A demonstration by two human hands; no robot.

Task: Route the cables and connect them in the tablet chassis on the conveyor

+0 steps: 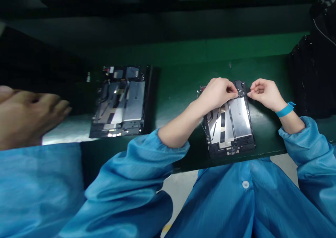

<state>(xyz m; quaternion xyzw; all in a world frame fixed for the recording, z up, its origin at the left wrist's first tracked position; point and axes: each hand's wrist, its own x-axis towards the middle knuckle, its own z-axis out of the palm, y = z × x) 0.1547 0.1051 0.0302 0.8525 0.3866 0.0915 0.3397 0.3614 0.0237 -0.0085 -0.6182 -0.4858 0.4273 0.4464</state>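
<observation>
Tablet with bare internals (237, 119), lying flat on the green bench (178, 91) close to its near edge, right between my forearms; call it the centre of the clock. Top end turned slightly toward 11 o'clock. Two silver panels show, with a black strip (223, 127) running along the left one and small boards (233, 150) at 6 o'clock.

My left hand (217, 92) is at 11 o'clock, over the tablet's top end and hiding part of it. Thumb and index tips are brought close in a pinch over the upper black section; whether they are clamped on anything, I cannot tell. My right hand (266, 94) is at 2 o'clock, just off the tablet's upper edge, fingers curled, thumb near the index tip. Anything thin between them? Cannot tell. Blue band (285, 110) round that wrist.

At 9 o'clock, well apart, a second tablet (120, 101), same kind of layout, also flat on the bench. Farther out at 9, a co-worker's hand (28, 117), blurred, with a blue sleeve (39, 189) below it; finger state unclear. At 2 o'clock, beyond my right hand, a dark stack (312, 73), details too dim. Dark ledge (168, 7) across 12. At 6, my blue smock (225, 206) with one white button (245, 184).
</observation>
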